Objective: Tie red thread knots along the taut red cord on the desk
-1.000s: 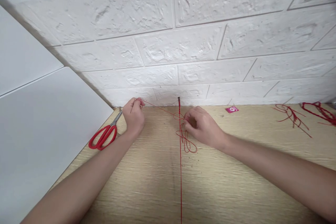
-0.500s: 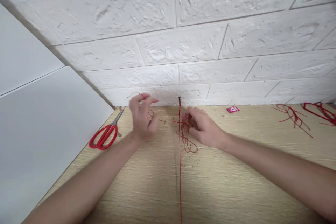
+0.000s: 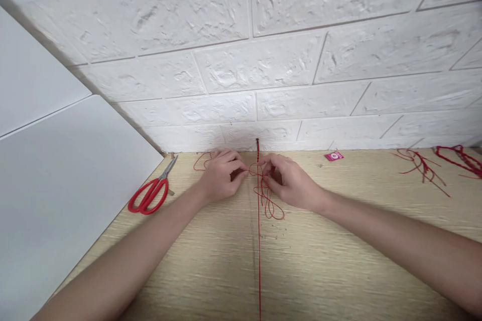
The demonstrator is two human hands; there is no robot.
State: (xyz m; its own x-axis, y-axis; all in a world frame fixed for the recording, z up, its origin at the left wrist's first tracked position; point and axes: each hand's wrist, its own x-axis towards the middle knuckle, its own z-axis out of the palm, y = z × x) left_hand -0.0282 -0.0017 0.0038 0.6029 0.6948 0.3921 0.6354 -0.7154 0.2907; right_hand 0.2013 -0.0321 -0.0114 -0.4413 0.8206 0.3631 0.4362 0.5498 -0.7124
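A taut red cord point(image 3: 259, 251) runs from a dark peg point(image 3: 257, 140) at the foot of the wall down towards me, knotted thickly near its top. My left hand point(image 3: 225, 174) pinches a thin red thread between thumb and forefinger, just left of the cord. More of that thread loops out behind this hand. Right of the cord, my right hand point(image 3: 288, 180) pinches the thread close to the crossing. Loose loops of red thread point(image 3: 271, 208) hang below its fingertips on the tabletop. A small loop lies across the cord between both hands.
Red-handled scissors point(image 3: 152, 193) lie at the left beside a white panel point(image 3: 83, 185). A small pink packet point(image 3: 334, 156) sits near the white brick-patterned wall point(image 3: 286, 62). Farther right are loose red strands point(image 3: 422, 165) and a braided red cord point(image 3: 461, 160).
My left hand has come down and to the right, and its fingers have closed on the thread near the cord. My right hand has stayed nearly in place.
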